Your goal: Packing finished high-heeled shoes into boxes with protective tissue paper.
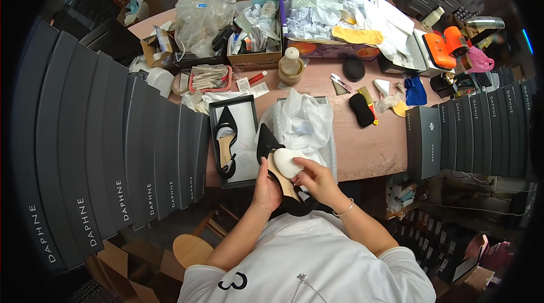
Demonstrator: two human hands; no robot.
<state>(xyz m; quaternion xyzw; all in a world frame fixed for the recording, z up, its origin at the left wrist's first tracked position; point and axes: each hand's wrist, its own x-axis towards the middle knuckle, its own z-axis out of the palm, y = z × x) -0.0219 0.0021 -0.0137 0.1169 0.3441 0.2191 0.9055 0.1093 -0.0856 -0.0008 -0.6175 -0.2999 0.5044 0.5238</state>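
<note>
Now, right at the edge of the pink worktop (374,153), both hands are full. The left hand (267,188) is wrapped around one side of a black pointed shoe (267,143), tilted toe-up and away from the body. Over at the opening, the right hand (317,179) pinches a rounded white pad (288,162) between thumb and fingers — it sits over the tan insole, though whether it touches, I can't tell.

Just to the left, the matching shoe (226,118) lies in an open dark shoebox (237,183), toe pointing to the far side. Beyond the held shoe, crumpled white tissue (306,117) spreads out — and to its right come a black sponge (360,110) and a yellow-and-red brush (365,96), side by side. Farther back stands a bottle (291,65). Dark boxes (136,150) line up on the left, with more on the right.
</note>
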